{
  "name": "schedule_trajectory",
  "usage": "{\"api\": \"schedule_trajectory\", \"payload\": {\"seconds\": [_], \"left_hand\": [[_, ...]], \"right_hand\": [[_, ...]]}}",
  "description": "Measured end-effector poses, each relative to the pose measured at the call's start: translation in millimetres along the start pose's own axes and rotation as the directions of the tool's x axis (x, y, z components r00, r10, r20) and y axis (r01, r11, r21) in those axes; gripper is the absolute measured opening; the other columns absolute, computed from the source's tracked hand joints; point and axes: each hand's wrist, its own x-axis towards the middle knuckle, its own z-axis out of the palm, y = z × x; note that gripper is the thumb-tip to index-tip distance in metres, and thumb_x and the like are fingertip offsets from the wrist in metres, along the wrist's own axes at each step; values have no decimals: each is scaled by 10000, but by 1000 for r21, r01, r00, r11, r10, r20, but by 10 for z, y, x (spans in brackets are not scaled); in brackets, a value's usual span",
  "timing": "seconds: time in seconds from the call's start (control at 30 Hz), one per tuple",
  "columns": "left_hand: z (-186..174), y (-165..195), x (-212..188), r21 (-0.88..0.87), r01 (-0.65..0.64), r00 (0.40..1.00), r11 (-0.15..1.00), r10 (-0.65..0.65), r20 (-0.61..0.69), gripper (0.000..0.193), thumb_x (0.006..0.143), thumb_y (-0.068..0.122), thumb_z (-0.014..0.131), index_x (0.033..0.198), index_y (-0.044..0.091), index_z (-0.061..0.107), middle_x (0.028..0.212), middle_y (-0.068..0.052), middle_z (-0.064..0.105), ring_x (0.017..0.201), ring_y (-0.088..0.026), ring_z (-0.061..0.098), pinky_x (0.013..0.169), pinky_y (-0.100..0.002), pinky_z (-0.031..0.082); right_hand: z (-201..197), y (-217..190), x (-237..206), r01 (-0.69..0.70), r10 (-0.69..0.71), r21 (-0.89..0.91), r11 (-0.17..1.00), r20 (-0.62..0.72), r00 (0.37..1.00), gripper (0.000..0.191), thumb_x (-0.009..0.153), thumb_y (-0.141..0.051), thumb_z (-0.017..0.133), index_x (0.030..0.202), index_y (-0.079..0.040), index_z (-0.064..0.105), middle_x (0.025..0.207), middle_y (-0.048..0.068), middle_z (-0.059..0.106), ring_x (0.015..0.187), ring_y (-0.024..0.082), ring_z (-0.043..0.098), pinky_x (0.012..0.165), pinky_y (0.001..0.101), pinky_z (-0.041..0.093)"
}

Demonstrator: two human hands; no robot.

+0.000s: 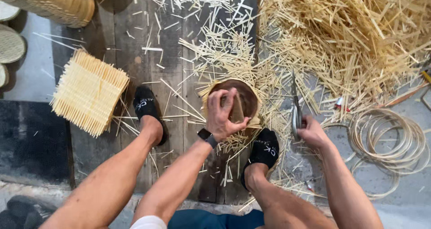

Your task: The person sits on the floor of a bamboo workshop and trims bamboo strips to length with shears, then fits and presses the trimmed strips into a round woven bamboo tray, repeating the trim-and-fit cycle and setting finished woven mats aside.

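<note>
The left hand, a watch on its wrist, grips the rim of a small round basket that sits on the plank floor between the person's two black-socked feet, its edge bristling with loose strips. The right hand is closed around the handles of shears, blades pointing up and away, just right of the basket and apart from it. A heap of bamboo strips lies beyond, coiled hoops to the right, and a square woven mat to the left.
</note>
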Motion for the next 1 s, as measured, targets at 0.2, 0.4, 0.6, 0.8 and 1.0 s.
{"api": "schedule_trajectory", "payload": {"seconds": [0.2,0.4,0.6,0.8,1.0], "left_hand": [[-132,-97,172,6,-188,942,982,179,285,1139,532,452,933,1504,190,401,1405,-175,450,1324,-398,415,1139,-563,363],[-93,155,-198,-114,178,980,978,-165,116,1114,670,317,922,1580,137,306,1492,-263,414,1380,-454,425,1161,-538,390],[56,153,-297,-85,266,962,960,-258,89,1011,754,204,884,1591,154,318,1504,-265,409,1356,-477,446,1136,-526,407],[5,89,-194,-112,334,936,936,-316,153,1056,686,168,866,1569,126,288,1463,-203,475,1321,-426,458,1130,-536,362],[49,131,-137,-186,213,957,959,-166,238,1099,631,106,862,1573,99,296,1462,-201,473,1298,-428,456,1136,-507,378]], "right_hand": [[435,-80,-398,-133,140,114,985,-62,988,275,858,-223,789,916,22,680,698,92,655,584,156,581,535,319,467],[1032,-662,-592,75,-41,226,971,-153,987,354,900,-395,733,816,-64,640,626,21,591,515,107,555,444,263,430],[1049,-734,-532,-260,258,44,965,44,965,463,862,-470,774,846,-24,650,645,82,605,554,184,581,508,335,467],[598,-642,-555,-162,119,-322,933,-148,982,617,808,-573,753,969,12,640,825,118,669,793,263,659,735,432,543],[536,-590,-236,17,-287,-821,571,-180,941,729,796,-591,724,1120,47,586,1084,233,621,1021,379,619,873,468,527]]}}
